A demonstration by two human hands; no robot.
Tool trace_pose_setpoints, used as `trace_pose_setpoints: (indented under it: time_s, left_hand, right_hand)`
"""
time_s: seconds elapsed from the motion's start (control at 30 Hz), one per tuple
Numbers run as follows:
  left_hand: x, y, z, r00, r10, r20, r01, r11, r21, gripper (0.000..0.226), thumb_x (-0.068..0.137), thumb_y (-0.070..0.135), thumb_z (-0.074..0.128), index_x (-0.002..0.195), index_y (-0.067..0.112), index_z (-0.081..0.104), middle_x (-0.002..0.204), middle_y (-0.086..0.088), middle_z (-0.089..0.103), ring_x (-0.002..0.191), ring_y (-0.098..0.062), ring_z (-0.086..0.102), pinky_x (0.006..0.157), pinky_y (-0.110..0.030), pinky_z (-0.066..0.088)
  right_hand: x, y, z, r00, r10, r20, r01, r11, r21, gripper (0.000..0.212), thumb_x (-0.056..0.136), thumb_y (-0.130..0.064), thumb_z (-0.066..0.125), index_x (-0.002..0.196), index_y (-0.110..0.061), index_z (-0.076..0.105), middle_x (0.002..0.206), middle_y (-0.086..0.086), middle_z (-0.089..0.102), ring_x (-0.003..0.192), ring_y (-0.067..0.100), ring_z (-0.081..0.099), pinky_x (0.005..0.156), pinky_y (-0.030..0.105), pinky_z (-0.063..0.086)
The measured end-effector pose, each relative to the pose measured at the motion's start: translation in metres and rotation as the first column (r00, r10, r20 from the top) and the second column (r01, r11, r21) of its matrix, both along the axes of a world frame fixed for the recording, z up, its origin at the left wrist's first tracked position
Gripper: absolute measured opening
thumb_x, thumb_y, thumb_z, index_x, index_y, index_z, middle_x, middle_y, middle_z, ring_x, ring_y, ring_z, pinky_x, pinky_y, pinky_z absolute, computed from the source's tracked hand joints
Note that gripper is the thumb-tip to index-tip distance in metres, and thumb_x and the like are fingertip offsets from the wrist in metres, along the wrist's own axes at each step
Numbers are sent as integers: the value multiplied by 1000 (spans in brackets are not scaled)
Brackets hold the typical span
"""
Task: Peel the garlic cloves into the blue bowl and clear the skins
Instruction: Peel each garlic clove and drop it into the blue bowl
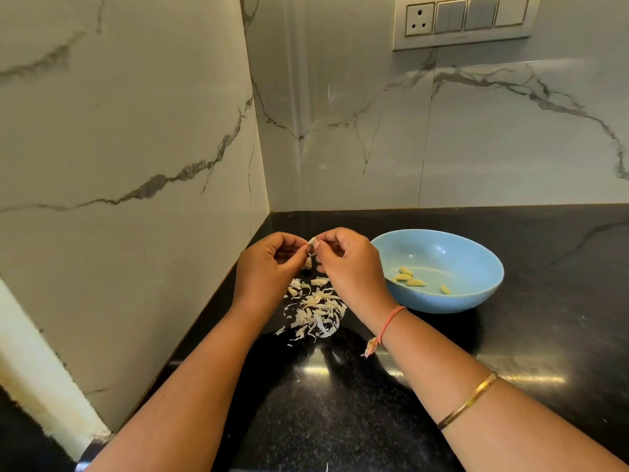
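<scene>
My left hand (269,264) and my right hand (350,264) meet above the black counter, and both pinch one small garlic clove (311,240) between their fingertips. A bit of skin or root (307,264) hangs below the clove. Directly under the hands lies a pile of pale garlic skins (315,310). To the right stands the blue bowl (476,253), holding several peeled yellowish cloves (413,279) near its bottom.
The black stone counter (510,352) runs into a corner formed by marble walls on the left (136,165) and at the back. A switch and socket panel (466,20) sits high on the back wall.
</scene>
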State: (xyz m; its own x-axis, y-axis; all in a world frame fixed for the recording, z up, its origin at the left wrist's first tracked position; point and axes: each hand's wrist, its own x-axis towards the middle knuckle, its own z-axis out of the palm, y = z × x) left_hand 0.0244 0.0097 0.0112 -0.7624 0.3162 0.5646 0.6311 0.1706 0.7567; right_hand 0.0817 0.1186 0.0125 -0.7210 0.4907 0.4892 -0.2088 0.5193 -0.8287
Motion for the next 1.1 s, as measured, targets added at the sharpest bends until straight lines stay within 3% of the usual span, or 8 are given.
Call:
trace_pose_setpoints:
  time_s: [0.23,0.47,0.67,1.1]
  left_hand:
    - [0,-1,1,1000,13,-10,-13,1000,-6,11,85,18,69,83,29,66,77,14,66,70,9,60,60,-5,46]
    - [-4,2,-1,999,-14,51,17,999,-45,7,86,16,67,89,23,69,76,15,65,67,11,60,59,-5,46]
    - [-4,1,-1,999,-23,43,24,999,-38,14,85,18,68,80,30,65,72,13,65,63,9,59,56,-5,45]
    - [-5,4,-5,986,-115,118,118,993,-17,11,89,17,63,83,26,64,81,1,68,78,-12,66,72,-24,57]
  right_hand:
    - [-10,-2,12,998,29,56,-21,989,-149,6,88,-17,61,83,-16,63,84,8,67,83,20,66,78,43,57]
    - [-8,-1,5,999,22,37,-18,993,-115,8,89,-14,59,86,-14,67,79,3,69,81,16,67,77,42,57]
    - [-6,0,1,999,46,5,-45,991,-128,11,89,-11,59,91,-12,70,88,6,69,87,19,66,79,43,57]
    - [0,-5,2,999,-48,-15,47,998,-45,10,90,-14,58,88,-12,67,82,1,66,80,15,65,72,32,58]
